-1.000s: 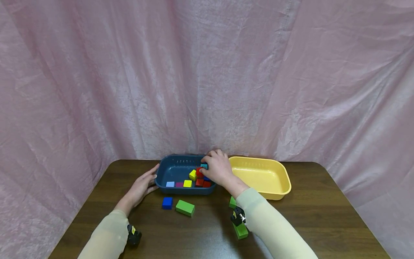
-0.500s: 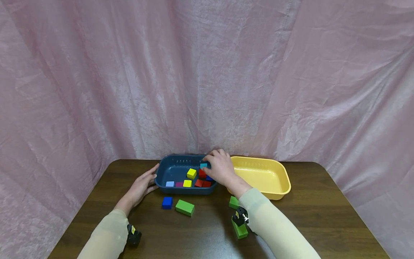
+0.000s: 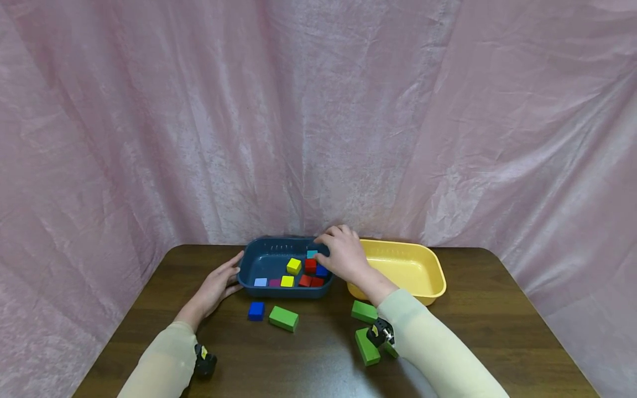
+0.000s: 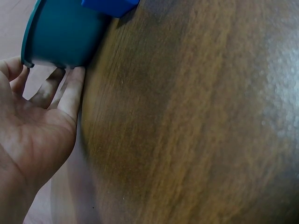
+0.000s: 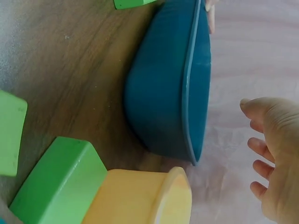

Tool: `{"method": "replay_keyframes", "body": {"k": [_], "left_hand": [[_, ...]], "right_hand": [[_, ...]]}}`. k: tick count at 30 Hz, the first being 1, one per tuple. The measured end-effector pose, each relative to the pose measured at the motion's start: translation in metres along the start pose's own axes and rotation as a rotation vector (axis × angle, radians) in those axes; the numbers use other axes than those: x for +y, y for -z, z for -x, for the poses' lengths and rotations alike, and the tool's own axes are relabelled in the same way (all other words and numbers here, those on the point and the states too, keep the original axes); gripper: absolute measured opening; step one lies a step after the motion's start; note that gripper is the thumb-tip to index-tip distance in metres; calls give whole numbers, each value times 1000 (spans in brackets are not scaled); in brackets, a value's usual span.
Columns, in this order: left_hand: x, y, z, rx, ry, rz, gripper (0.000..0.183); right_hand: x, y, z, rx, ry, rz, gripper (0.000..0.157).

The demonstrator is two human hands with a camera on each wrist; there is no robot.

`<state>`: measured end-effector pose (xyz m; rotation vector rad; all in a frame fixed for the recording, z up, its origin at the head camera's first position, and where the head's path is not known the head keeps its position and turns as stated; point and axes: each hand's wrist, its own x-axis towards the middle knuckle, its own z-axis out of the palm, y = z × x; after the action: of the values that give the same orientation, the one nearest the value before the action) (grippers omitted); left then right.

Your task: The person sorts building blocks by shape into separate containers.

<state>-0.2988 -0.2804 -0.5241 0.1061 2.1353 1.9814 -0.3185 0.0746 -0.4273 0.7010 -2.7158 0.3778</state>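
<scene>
Grip's empty on my right hand [image 3: 343, 255]: fingers loose, off the red block [image 3: 311, 266] they were on a second ago. It's sitting in the blue tub [image 3: 283, 293] now, so I'd call that placement done. Left hand [image 3: 217, 282] rests relaxed fingers against the tub's end.

The head view is moderately and fairly evenly lit. Pale sheen is thrown back along the folds of the pink curtain [image 3: 308, 121], and small highlights are reflected in the yellow bin [image 3: 398, 276]. A whitish glare is spread over the wooden table [image 3: 239, 359] near the bottom centre, and a soft shadow is cast beside the right sleeve [image 3: 433, 342]. The left wrist view is dimmer, with the blue bin [image 4: 60, 37] shaded and the right edge whitened by glare. In the right wrist view, the curtain is blurred.
</scene>
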Motion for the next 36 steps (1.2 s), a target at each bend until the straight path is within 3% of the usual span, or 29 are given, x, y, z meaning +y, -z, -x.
{"method": "replay_keyframes", "body": {"k": [14, 36], "left_hand": [[0, 0, -1, -2, -8, -7, 56], [-1, -1, -2, 7, 13, 6, 56]], "right_hand": [[-4, 14, 6, 48, 64, -2, 33], [-46, 7, 22, 36, 219, -47, 35]]}}
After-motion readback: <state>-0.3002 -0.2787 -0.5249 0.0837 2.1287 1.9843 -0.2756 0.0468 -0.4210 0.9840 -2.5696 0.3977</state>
